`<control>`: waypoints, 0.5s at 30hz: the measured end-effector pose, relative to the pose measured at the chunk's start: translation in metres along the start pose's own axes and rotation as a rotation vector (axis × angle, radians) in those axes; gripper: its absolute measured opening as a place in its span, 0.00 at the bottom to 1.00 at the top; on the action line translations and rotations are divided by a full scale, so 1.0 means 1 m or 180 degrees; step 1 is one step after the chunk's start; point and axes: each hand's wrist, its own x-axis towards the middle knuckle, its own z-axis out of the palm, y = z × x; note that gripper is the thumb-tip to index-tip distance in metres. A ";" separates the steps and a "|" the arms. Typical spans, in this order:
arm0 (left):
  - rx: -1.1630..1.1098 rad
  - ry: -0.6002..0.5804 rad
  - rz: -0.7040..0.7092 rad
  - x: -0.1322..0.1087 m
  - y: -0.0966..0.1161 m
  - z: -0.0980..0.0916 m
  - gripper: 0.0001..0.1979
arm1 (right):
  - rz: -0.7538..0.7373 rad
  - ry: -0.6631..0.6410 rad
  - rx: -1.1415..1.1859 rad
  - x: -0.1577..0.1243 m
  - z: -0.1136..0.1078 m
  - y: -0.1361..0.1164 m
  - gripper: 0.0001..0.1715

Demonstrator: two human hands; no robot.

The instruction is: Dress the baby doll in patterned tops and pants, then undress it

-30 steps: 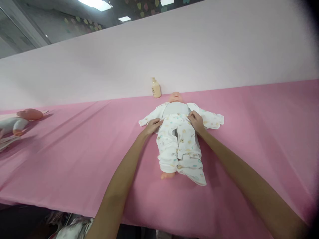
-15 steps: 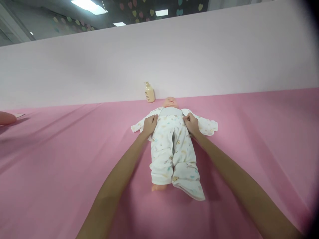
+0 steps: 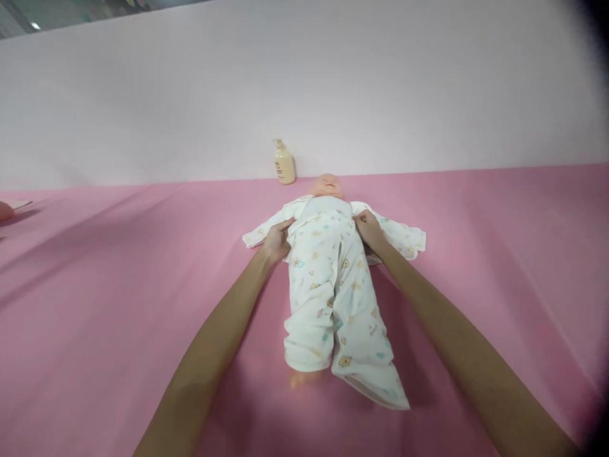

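A baby doll (image 3: 327,186) lies on its back, head at the far end, dressed in a white top with printed sleeves (image 3: 399,235). White printed baby pants (image 3: 316,260) cover its belly and legs. One bare foot (image 3: 304,378) shows below the left pant leg; the right leg's cuff hangs past the hidden other foot. My left hand (image 3: 278,240) is at the left side of the waistband, thumb on the cloth and fingers partly hidden behind it. At the right side of the waistband, my right hand (image 3: 370,230) is closed in a pinch on the pants.
A cream pump bottle (image 3: 284,165) stands beyond the doll's head against the white wall (image 3: 404,95). Pink sheeting (image 3: 118,304) covers the surface. At the far left edge is part of a skin-toned object (image 3: 6,211) beside a flat pale item.
The camera view has tilted down. My left hand has turned, its thumb now stretched along the waistband. The right pant leg looks straighter and longer; the right hand keeps its hold.
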 end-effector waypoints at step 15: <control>0.2974 0.0097 0.0823 -0.003 -0.002 -0.030 0.10 | -0.0393 0.0095 0.0102 -0.009 0.002 -0.004 0.11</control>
